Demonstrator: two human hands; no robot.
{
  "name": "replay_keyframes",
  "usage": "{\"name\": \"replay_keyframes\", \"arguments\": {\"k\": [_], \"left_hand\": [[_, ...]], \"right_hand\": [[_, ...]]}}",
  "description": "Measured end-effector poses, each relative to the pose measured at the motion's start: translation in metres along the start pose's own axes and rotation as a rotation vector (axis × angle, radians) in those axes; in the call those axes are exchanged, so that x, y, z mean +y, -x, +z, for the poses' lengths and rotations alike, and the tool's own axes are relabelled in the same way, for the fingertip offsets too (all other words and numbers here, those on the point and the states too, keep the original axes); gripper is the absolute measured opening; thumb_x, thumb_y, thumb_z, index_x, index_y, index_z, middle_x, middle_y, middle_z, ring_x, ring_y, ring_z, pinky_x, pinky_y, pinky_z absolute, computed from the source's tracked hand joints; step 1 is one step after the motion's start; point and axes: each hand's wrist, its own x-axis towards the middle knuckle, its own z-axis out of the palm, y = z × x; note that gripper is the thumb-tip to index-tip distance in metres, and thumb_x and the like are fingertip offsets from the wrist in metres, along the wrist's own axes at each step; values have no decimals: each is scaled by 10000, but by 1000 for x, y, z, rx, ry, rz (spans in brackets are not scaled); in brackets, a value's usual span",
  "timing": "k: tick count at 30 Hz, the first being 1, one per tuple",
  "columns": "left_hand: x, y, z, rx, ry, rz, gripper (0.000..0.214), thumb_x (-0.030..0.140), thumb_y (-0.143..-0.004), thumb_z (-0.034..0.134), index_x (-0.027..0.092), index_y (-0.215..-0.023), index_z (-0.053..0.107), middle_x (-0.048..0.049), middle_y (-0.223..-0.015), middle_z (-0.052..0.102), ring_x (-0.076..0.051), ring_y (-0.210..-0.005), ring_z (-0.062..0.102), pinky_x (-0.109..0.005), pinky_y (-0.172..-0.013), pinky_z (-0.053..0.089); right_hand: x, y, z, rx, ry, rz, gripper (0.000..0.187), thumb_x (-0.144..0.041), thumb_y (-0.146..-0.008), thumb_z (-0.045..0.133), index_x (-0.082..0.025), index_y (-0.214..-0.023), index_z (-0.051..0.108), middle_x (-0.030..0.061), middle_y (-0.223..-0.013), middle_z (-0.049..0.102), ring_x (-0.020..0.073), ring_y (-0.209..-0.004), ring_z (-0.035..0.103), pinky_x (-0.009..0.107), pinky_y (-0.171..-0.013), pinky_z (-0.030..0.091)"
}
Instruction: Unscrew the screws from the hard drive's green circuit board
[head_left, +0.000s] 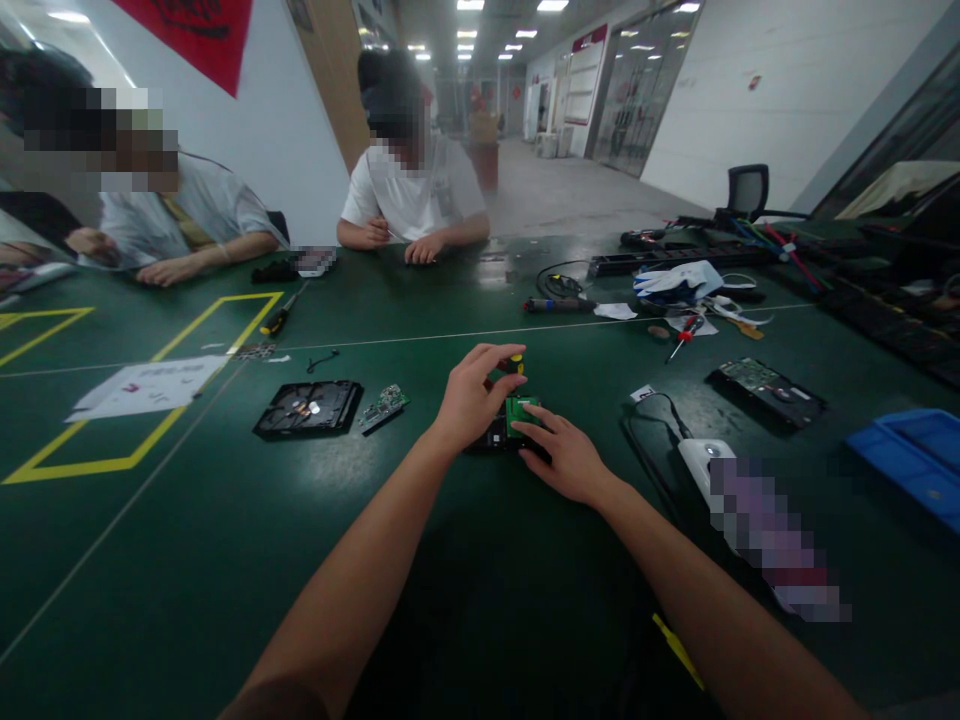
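Note:
Low on the table ahead of me lies a black hard drive [491, 434] with a green circuit board [517, 412] on it. My left hand [474, 392] is closed around the black-and-yellow handle of a screwdriver [515, 366], held upright over the drive; its tip is hidden. Spread fingers of my right hand [559, 452] rest on the green board and the drive's edge. Left of my hands sit another hard drive [307, 408] and a loose circuit board [385, 406].
Another hard drive [769, 392] and a blue tray [907, 460] stand at right, near a white corded device [712, 465]. Gloves [679, 282] and a red screwdriver [684, 338] lie farther back. Two people [416, 190] sit across the green table [225, 560].

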Motion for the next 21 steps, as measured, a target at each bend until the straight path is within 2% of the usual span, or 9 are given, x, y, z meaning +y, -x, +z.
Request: {"name": "replay_keyframes", "arguments": {"k": [4,10,16,21], "left_hand": [[0,0,0,20,-24,13,381,191,-926,727,235,-1297,656,-74,-1218,668,-174,-1006,687,-267,-739,607],[3,2,0,14,-4,39,358,169,-977,632,219,-1331,632,-96,-1271,655,-177,-1064,672,-263,-758,598],[-2,1,5,70,-1,-49,283,190,-932,709,205,-1204,634,-62,-1139,687,-173,-985,679,-257,-721,570],[-3,2,5,50,35,-107,273,209,-917,720,211,-1173,626,-65,-1120,685,-189,-998,684,-249,-681,578]], "right_hand": [[-1,0,-1,-8,9,5,435,-370,-1016,590,-308,-1447,588,97,-1598,476,351,-1384,547,601,-1122,484],[0,0,0,-28,9,6,448,-370,-1018,592,-308,-1462,578,88,-1612,461,348,-1395,537,574,-1116,497],[1,0,1,-17,-6,7,449,-366,-1014,600,-308,-1459,581,84,-1613,461,345,-1398,533,578,-1116,496],[0,1,1,-20,-1,17,450,-367,-1015,598,-315,-1462,576,78,-1615,457,348,-1402,527,575,-1104,506]]}}
